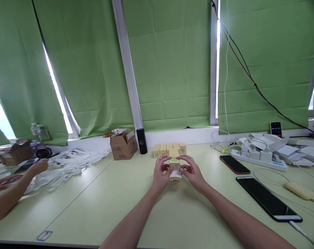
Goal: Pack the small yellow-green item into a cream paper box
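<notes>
The two bare forearms come in from the bottom edge, nearest to the camera, and meet over the pale green counter (94,207). The left hand (160,173) and the right hand (192,173) are both closed around a small beige cardboard box with a green label (174,162), the fingers pinching it from each side, and a white part (175,175) shows at the lower end of the box, between the two palms. The box is held just above the counter, in the middle, just in front of a row of small beige boxes of the same kind (169,149) that stand side by side. To the left of this row stands a black cylinder (141,141), and next to it an open brown cardboard carton (123,145). A pile of white straps (74,162) lies further to the left, where the hand of another person (37,167) rests near it. On the right side lie a dark phone with an orange edge (234,164) and a long black tablet (268,199), and behind them a white power strip with chargers (259,157).
</notes>
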Demonstrator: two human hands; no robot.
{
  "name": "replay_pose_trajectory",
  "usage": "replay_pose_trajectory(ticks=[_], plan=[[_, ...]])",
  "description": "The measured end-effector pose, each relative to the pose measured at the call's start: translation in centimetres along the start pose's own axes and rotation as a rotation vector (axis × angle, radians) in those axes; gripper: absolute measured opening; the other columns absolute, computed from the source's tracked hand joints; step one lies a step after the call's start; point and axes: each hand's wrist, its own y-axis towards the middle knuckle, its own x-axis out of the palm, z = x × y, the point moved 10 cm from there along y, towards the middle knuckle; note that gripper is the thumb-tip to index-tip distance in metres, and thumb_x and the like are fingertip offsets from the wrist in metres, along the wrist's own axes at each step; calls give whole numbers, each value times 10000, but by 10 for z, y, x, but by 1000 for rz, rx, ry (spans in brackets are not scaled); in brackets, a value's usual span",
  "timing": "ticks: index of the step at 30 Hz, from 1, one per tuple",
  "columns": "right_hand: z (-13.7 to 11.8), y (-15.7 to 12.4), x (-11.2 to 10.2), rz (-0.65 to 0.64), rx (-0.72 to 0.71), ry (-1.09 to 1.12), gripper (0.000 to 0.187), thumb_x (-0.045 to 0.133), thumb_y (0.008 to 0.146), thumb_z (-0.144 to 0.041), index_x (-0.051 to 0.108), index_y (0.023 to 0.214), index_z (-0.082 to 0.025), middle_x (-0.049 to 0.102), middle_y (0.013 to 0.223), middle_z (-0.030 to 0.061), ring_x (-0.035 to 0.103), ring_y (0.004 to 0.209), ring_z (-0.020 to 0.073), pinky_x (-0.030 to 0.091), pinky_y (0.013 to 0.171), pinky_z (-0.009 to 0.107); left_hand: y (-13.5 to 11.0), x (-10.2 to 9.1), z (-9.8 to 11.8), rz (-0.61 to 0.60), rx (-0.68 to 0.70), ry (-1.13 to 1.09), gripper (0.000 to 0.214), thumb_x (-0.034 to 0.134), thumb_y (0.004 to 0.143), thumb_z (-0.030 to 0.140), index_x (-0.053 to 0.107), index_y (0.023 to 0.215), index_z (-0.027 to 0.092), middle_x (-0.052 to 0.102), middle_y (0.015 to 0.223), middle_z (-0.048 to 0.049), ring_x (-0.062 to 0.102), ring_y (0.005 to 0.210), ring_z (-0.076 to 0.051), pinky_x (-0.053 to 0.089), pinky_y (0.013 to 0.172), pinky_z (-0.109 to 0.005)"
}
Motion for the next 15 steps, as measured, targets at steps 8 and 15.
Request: replay_pose_trajectory(ticks=[8, 15], plan=[[0, 0, -1, 53, 10, -46, 381, 731, 892, -513, 689, 1216, -316, 458, 1427, 100, 685, 805, 149, 639, 714, 357, -2, 3, 4, -5, -7, 12, 344, 739, 901, 388, 688, 1206, 236, 513, 1352, -101, 674, 862, -135, 604, 816, -343], [3, 0, -1, 64, 19, -91, 351, 687, 924, -507, 683, 1216, -312, 469, 1405, 95, 679, 801, 145, 626, 702, 348, -3, 2, 7, 13, 7, 38, 301, 741, 898, 348, 689, 1173, 238, 530, 1325, -95, 676, 907, -154, 598, 812, -340]])
